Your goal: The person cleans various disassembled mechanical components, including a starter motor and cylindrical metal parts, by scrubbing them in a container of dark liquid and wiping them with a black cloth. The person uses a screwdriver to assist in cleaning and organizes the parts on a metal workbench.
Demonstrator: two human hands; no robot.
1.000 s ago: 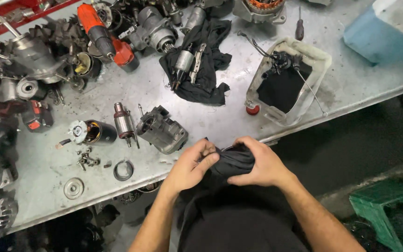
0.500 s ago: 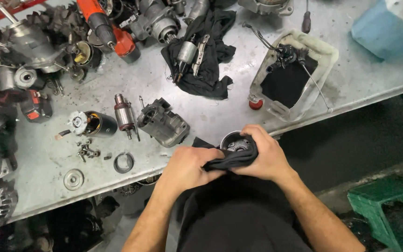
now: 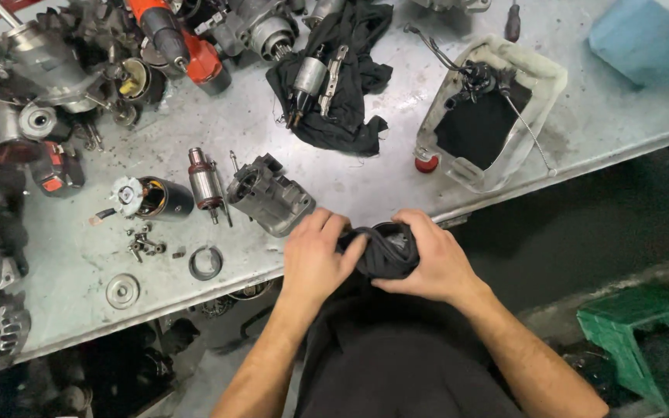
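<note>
Black cloth (image 3: 381,259) now covers the round part again at the bench (image 3: 365,193) edge; left hand (image 3: 315,259) and right hand (image 3: 435,263) both grip it. Grey housing (image 3: 271,197) sits just beyond.

Scuffed metal desk (image 3: 365,186), pretty packed. Left side: motor housing (image 3: 270,203), armature (image 3: 205,188), black can (image 3: 152,197), ring (image 3: 205,262), washer (image 3: 122,291), loose screws (image 3: 145,244). Far side has a black rag (image 3: 342,85) and a red drill (image 3: 173,42); cut-open jug (image 3: 489,116) on the right.
</note>
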